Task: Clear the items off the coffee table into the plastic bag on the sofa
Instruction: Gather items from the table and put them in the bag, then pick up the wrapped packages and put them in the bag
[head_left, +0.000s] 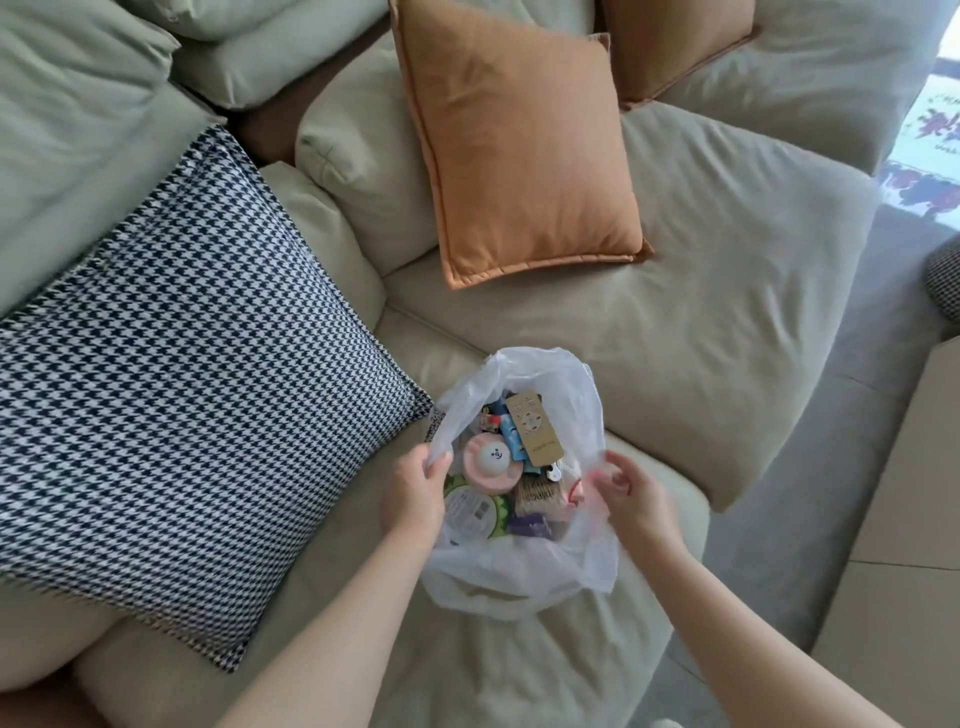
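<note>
A thin white plastic bag (524, 571) stands open on the beige sofa seat (675, 332). Inside it lie a tan remote control (534, 427), a pink round case with a white face (491, 460), a green-rimmed round lid (472, 512), a box of cotton swabs (535, 493) and a purple packet (530, 525). My left hand (415, 493) pinches the bag's left rim. My right hand (631, 491) is at the bag's right rim with fingers curled around the plastic. The coffee table is out of view.
A black-and-white houndstooth cushion (171, 395) lies left of the bag, touching it. An orange cushion (524, 150) leans against the sofa back behind the bag, and a second one (675, 41) sits further right. Grey floor (831, 493) runs along the right.
</note>
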